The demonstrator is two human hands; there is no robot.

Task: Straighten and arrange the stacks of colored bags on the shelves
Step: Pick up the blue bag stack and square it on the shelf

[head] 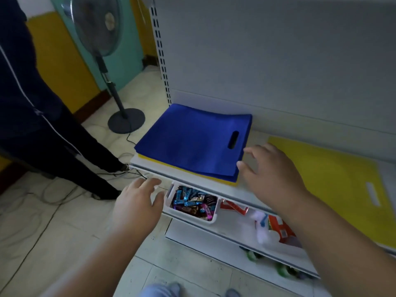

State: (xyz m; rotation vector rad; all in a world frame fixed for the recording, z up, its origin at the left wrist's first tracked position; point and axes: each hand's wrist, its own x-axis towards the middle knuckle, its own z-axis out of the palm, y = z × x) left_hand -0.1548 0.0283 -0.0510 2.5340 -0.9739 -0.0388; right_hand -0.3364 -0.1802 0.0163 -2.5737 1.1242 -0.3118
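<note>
Both hands empty, fingers spread: right hand [272, 174] at 3 o'clock of blue bag stack [192, 142], left hand [139, 202] at 7 o'clock, likely bracketing to square it.

White shelf [188, 182] carries blue-topped stack [190, 142], yellow bag [334, 181].

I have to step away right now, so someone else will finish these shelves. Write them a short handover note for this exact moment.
Left hand: open, holding nothing, in front of the shelf edge near the white candy bin.
Right hand: open, no grip on anything, fingertips at the right edge of the blue bag stack.
Blue stack lies at the shelf's left end on a few yellow bags, edges slightly uneven.
Yellow bag stack lies apart on the right, skewed.
Left to do: square the blue stack, straighten the yellow one.
</note>
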